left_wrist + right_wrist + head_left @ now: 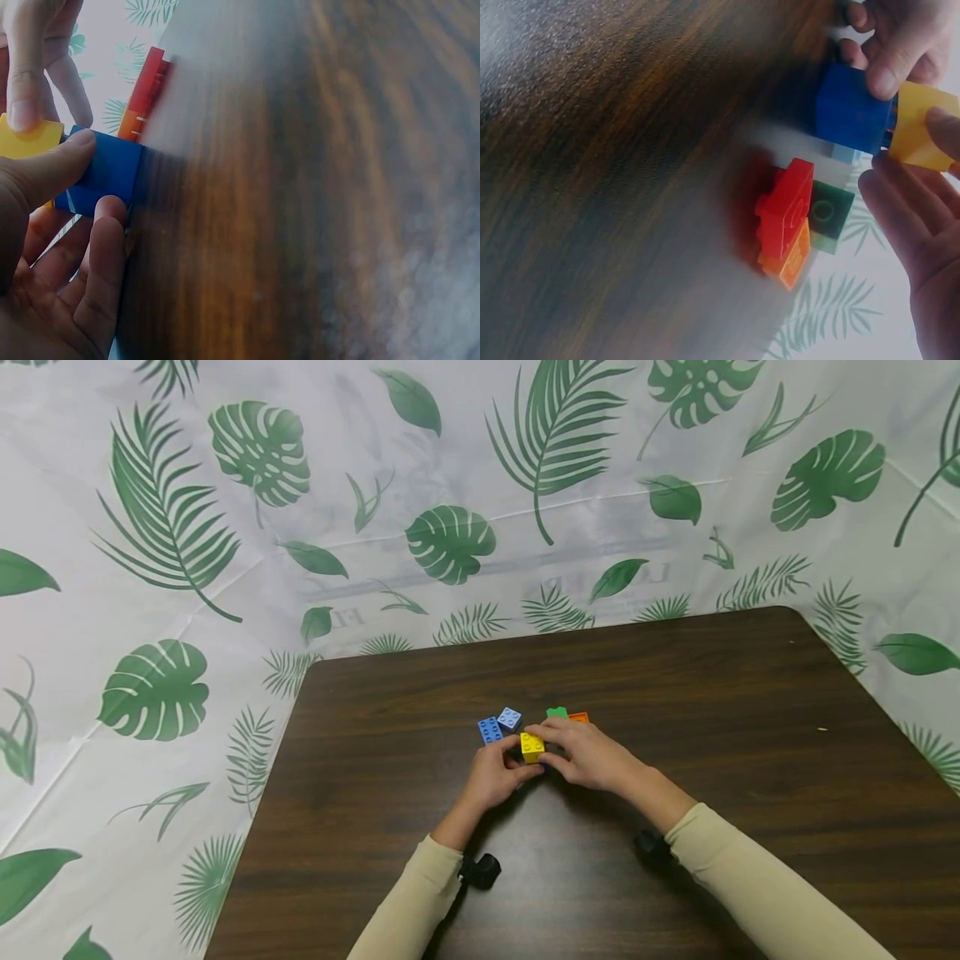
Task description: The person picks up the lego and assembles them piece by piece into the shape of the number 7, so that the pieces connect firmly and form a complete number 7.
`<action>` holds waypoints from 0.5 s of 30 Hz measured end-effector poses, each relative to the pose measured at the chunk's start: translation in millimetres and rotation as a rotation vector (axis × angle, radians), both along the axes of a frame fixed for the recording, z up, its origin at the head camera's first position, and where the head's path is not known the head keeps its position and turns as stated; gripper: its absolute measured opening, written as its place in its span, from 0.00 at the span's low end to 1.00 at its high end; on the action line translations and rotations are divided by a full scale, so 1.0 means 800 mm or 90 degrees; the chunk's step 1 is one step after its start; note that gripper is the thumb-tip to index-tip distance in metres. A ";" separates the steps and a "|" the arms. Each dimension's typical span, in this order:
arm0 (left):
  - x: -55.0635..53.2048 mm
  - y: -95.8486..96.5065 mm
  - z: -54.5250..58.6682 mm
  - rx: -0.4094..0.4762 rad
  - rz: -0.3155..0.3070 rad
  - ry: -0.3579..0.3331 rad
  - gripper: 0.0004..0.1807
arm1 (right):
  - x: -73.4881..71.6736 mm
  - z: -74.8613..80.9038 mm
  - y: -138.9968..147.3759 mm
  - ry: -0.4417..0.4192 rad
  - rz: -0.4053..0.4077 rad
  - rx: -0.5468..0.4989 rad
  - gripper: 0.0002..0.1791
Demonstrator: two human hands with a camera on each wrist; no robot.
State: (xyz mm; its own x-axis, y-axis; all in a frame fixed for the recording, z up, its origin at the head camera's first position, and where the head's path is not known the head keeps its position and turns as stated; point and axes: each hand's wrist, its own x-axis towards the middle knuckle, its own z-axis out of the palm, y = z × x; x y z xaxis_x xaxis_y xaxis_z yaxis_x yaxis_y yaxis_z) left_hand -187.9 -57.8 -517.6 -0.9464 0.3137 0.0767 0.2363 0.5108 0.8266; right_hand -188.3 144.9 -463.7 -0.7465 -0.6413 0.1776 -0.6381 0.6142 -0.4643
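Near the middle of the table my left hand (491, 775) grips a dark blue toy building brick (105, 169) between thumb and fingers. A yellow brick (532, 747) sits over the blue one's studded side, pinched by my right hand (592, 753). In the right wrist view a narrow gap with studs shows between the yellow brick (922, 124) and the blue brick (851, 109), so they are not flush. From the head, the hands and the yellow brick hide most of the dark blue brick.
Beyond my left hand lie a blue brick (491, 729) and a light blue brick (509, 719). Behind my right hand are a green brick (557, 712) and an orange brick (579, 717). A red brick (789, 202) is beside them. A leaf-patterned sheet (450, 468) hangs behind the table.
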 end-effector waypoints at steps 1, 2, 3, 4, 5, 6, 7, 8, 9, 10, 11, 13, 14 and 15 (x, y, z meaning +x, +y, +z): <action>0.000 0.000 0.000 0.003 0.000 -0.004 0.17 | 0.000 0.000 0.000 0.001 -0.001 0.001 0.27; 0.000 0.000 0.001 0.006 0.000 -0.009 0.17 | 0.001 0.000 0.000 0.002 -0.001 0.001 0.27; 0.000 0.000 0.001 0.009 0.001 -0.014 0.17 | 0.001 0.000 0.000 0.003 -0.002 0.002 0.27; 0.000 0.000 0.001 0.010 0.001 -0.017 0.18 | 0.001 0.000 0.000 0.004 -0.003 0.003 0.27; 0.000 0.000 0.001 0.009 0.001 -0.018 0.18 | 0.001 0.000 0.000 0.004 -0.004 0.003 0.27; 0.000 0.000 0.001 0.009 0.001 -0.017 0.18 | 0.001 0.001 0.000 0.004 -0.005 0.005 0.27; 0.000 0.000 0.001 0.008 0.001 -0.017 0.18 | 0.001 0.001 0.000 0.004 -0.006 0.005 0.27; 0.000 0.000 0.001 0.008 0.001 -0.017 0.18 | 0.001 0.000 0.000 0.005 -0.006 0.007 0.27; 0.000 0.000 0.001 0.008 0.001 -0.017 0.18 | 0.001 0.000 0.001 0.007 -0.006 0.009 0.27; 0.000 0.000 0.002 0.007 0.002 -0.016 0.18 | 0.001 0.000 0.001 0.008 -0.006 0.009 0.27; 0.000 0.000 0.002 0.006 0.003 -0.016 0.19 | 0.001 -0.001 0.002 0.010 -0.007 0.011 0.27; 0.000 0.000 0.002 0.003 0.008 -0.017 0.20 | 0.001 -0.001 0.003 0.011 -0.010 0.012 0.27; 0.000 0.000 0.002 0.003 0.009 -0.018 0.21 | 0.001 -0.002 0.004 0.013 -0.012 0.013 0.28; 0.000 0.000 0.002 0.000 0.011 -0.019 0.21 | 0.002 -0.002 0.005 0.012 -0.014 0.012 0.28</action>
